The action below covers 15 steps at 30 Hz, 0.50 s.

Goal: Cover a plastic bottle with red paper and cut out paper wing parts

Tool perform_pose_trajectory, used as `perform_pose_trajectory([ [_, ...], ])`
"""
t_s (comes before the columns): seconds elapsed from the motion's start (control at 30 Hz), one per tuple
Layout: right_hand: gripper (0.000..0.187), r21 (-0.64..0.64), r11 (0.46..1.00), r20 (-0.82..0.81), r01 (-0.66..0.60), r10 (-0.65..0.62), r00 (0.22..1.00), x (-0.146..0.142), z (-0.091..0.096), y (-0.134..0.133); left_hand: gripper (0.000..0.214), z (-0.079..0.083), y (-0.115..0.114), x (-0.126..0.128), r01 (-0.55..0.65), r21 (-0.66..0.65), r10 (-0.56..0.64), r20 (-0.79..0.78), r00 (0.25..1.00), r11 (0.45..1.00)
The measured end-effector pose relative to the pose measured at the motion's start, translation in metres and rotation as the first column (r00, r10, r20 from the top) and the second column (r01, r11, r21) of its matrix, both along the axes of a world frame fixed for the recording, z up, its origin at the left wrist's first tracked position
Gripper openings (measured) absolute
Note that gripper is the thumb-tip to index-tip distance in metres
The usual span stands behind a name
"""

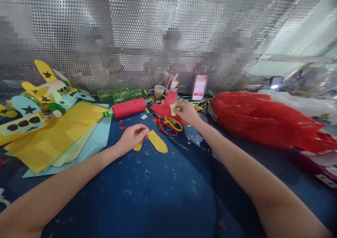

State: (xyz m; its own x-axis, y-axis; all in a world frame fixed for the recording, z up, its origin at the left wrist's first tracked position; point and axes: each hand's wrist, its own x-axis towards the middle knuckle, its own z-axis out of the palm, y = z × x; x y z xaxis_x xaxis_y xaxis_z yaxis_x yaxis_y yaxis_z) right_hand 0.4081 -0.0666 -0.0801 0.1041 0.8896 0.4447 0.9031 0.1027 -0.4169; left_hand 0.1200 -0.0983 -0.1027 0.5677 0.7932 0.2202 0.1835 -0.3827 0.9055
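Nearest the camera, the person's forearms [65,178] stretch over the tabletop [173,189], on the near side of the red-wrapped bottle [129,108], which lies on its side, probably because it rests more steadily so. Just nearer than this bottle is the left hand [133,138], its fingers drawn narrow at the end of a rounded yellow paper strip [158,142]; whether they grip or merely steady it, one cannot tell. To the bottle's right, the right hand [187,112] has its fingers narrow on a pale-green slip [172,110], apparently pinching one edge so that its face stays free. Right of the bottle, too, lie cut red paper [171,99] and scissors [165,119], seemingly kept within reach. Clear green bottles [129,96] lie behind the red-wrapped one; stacked coloured sheets [61,136] sit to its left, perhaps away from the scraps [144,117] beside it.
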Motion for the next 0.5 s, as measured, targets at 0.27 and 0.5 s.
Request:
perform_pose_trajectory([
  [0.27,0.015,-0.161,0.983,0.019,-0.086,0.09,0.996,-0.01,-0.001,0.032,0.023,0.0,0.001,0.0,0.029,-0.012,-0.03,-0.025,0.999,1.0],
  [0.5,0.015,-0.173,0.975,0.073,-0.141,0.155,0.985,-0.021,0.014,0.034,0.021,0.0,0.002,0.002,0.045,-0.001,-0.045,-0.019,0.999,0.999],
])
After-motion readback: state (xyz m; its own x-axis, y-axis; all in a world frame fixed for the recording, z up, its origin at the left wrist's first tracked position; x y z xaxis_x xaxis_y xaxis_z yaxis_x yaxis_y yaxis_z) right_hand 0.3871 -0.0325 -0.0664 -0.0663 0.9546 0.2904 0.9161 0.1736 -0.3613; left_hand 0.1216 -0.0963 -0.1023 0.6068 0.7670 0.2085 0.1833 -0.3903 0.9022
